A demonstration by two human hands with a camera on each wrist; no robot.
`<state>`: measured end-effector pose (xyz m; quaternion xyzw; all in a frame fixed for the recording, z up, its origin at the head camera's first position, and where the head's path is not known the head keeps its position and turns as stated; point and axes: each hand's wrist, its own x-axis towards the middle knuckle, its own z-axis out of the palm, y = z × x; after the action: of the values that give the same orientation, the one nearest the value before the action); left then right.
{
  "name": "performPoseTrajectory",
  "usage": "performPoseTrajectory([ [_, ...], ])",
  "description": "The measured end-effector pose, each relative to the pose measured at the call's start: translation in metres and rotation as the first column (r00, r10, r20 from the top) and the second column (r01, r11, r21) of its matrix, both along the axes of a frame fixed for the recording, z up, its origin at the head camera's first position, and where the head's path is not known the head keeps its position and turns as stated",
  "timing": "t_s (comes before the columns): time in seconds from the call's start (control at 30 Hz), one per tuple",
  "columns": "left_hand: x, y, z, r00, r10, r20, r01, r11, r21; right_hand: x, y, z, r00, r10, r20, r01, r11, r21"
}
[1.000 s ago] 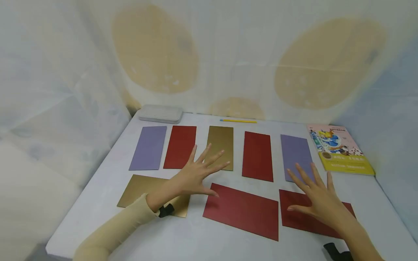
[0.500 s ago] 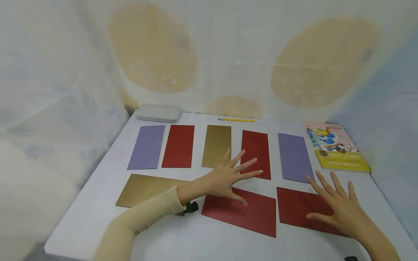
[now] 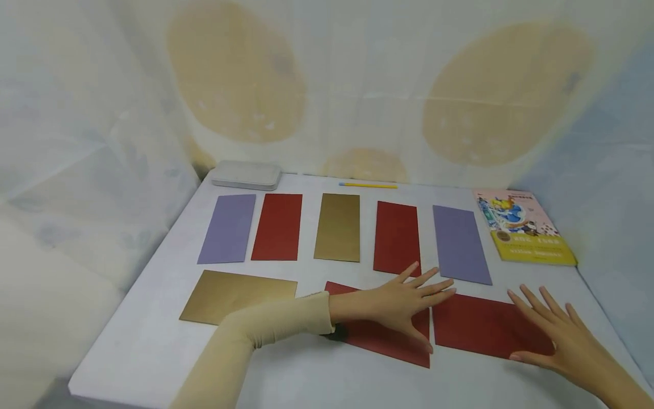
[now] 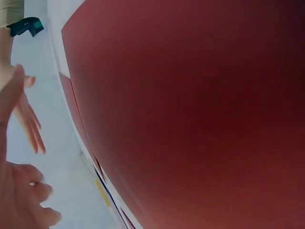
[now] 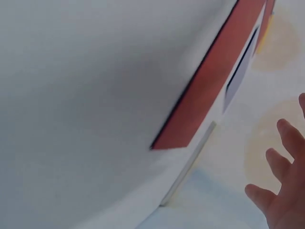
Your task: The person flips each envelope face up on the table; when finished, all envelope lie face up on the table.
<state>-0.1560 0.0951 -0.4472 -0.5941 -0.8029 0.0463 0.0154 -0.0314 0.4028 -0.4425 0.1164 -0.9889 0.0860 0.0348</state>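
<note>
My left hand [image 3: 395, 301], fingers spread, hovers palm down over the middle red card [image 3: 352, 336] in the front row. Its wrist camera looks onto the wide red surface [image 4: 181, 105]. To the right, my right hand [image 3: 559, 332] has its fingers fanned out over the right end of another red card [image 3: 475, 324]. Nothing is in either hand. A gold card [image 3: 240, 295] lies at the front left, partly behind the left sleeve. In the back row are a purple card [image 3: 227, 227], a red card [image 3: 278, 227], a gold card [image 3: 337, 227], a red card [image 3: 397, 236] and a purple card [image 3: 461, 244].
A picture book [image 3: 526, 227] lies at the back right of the white table [image 3: 128, 341]. Along the back edge are a pale flat case [image 3: 246, 175] and a yellow pencil [image 3: 368, 185]. A patterned cloth [image 3: 368, 85] hangs close behind and at both sides.
My left hand has swept rightward from above the gold cards to the middle red card. The right hand has shifted right and slightly down. The cards lie as before.
</note>
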Motion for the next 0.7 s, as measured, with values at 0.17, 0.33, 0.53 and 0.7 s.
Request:
performPoseTrajectory([
  [0.17,0.005,0.018,-0.003,1.000,0.031,0.002,-0.030,0.996,-0.079,0.003,0.011,-0.001,0.993,-0.050,0.111,0.053,0.998,-0.020],
  [0.33,0.011,0.029,0.000,0.996,0.076,0.039,-0.071,0.990,-0.123,0.003,0.024,-0.006,0.962,-0.099,0.256,0.109,0.994,-0.026],
  [0.53,0.014,0.036,0.002,0.994,0.098,0.048,-0.089,0.981,-0.171,0.005,0.033,-0.016,0.912,-0.166,0.375,0.174,0.985,0.013],
  [0.7,0.015,0.041,0.001,0.988,0.107,0.111,-0.086,0.980,-0.182,0.009,0.033,-0.019,0.880,-0.205,0.430,0.214,0.976,0.026],
])
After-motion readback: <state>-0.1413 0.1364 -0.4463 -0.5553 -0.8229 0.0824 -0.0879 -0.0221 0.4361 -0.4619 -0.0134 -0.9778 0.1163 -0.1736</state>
